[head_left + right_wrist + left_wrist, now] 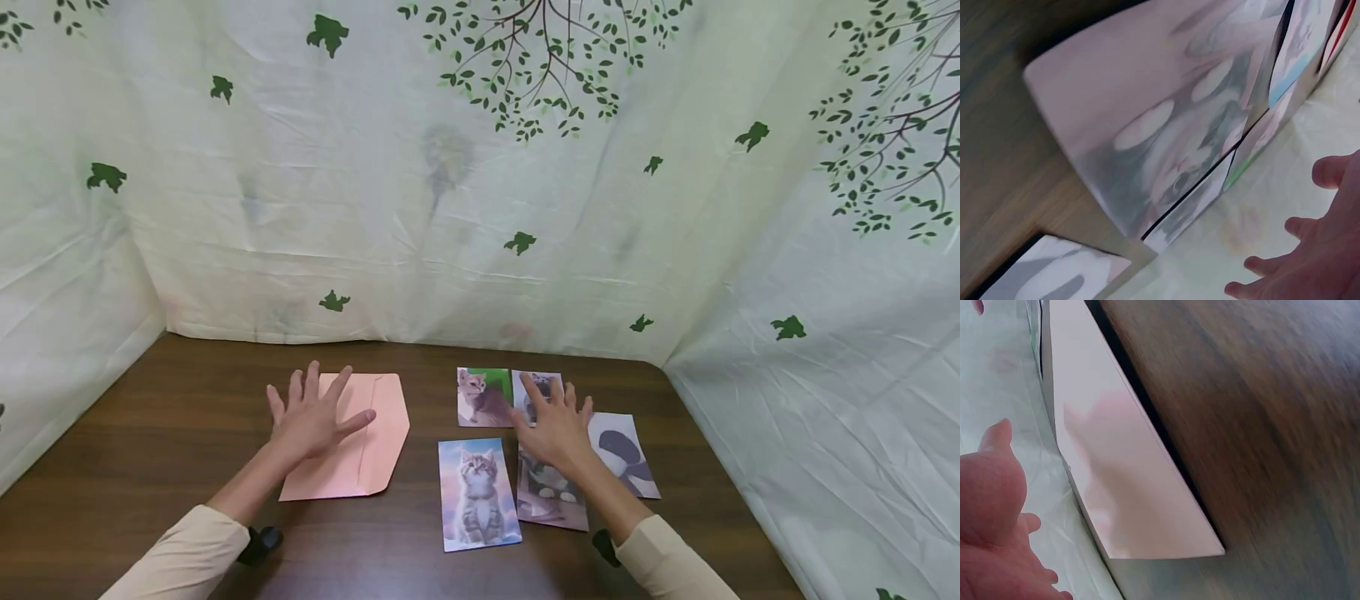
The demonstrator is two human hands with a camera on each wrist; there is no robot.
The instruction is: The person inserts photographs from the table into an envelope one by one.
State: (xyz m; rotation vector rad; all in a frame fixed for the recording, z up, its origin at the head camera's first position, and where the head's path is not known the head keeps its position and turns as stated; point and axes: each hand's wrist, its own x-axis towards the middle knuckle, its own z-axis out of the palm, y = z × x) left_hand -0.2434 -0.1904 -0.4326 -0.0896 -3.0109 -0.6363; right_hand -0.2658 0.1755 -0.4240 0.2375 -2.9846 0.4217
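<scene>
My left hand (309, 423) is spread over a pink envelope (378, 446), fingers apart and holding nothing. In the left wrist view its shadow falls across the envelope (1125, 487). With its fingers also spread, my right hand (557, 432) hovers above a group of cat picture cards and grips nothing. It partly covers a card with a grey-and-white cat (553, 508) and a smaller card behind that (557, 385). A tabby kitten card with a pastel sky (480, 496) lies to the left, and a grey-and-white card (624, 454) lies to the right.
At the back of the group lies a kitten card with a green background (480, 398). Everything rests on a dark brown wooden table (187, 433). A pale curtain with green leaf prints (420, 275) hangs behind the table and along both sides.
</scene>
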